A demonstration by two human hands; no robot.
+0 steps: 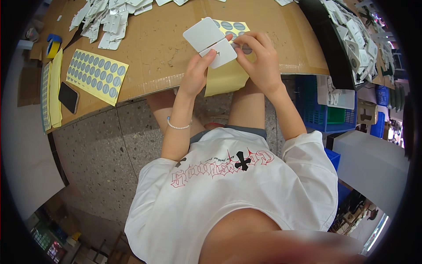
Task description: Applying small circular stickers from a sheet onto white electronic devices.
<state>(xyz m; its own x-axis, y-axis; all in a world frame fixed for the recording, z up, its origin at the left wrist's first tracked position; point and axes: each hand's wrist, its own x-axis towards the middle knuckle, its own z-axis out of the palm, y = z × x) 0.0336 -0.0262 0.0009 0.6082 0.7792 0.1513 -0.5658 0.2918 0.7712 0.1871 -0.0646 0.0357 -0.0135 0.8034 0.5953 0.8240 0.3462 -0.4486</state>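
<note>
A white card (pixel 210 42), folded open, is held above the near edge of the cardboard-covered bench (pixel 162 53). The left hand (pixel 196 70) is closed on its lower flap; the right hand (pixel 259 59) is pinched at its right edge. It is judged light, thin, bendable, best held by the edges. A sticker sheet (pixel 96 75) lies farther left.

flat white folded plastic card with rounded corners (pixel 210 42), opened at its hinge, held tilted above the cardboard tabletop. yellow backing sheet of round grey stickers (pixel 228 27) just behind it, hanging over the table edge.
</note>
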